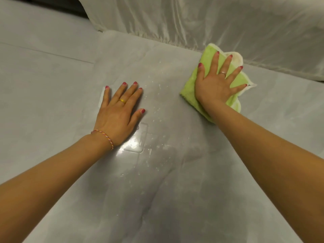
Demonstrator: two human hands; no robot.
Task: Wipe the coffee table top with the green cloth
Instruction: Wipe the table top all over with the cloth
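The glossy grey coffee table top [157, 172] fills the middle of the view, with small water droplets scattered along its centre. A folded green cloth [198, 95] with a white edge lies at the table's far right corner. My right hand [217, 81] presses flat on the cloth, fingers spread. My left hand [121, 111] rests flat on the table's left side, fingers apart, holding nothing. A bright light reflection shows on the surface just below the left wrist.
A piece of furniture under a shiny white cover [210, 23] stands right behind the table's far edge. Grey tiled floor [35, 76] lies to the left and right of the table.
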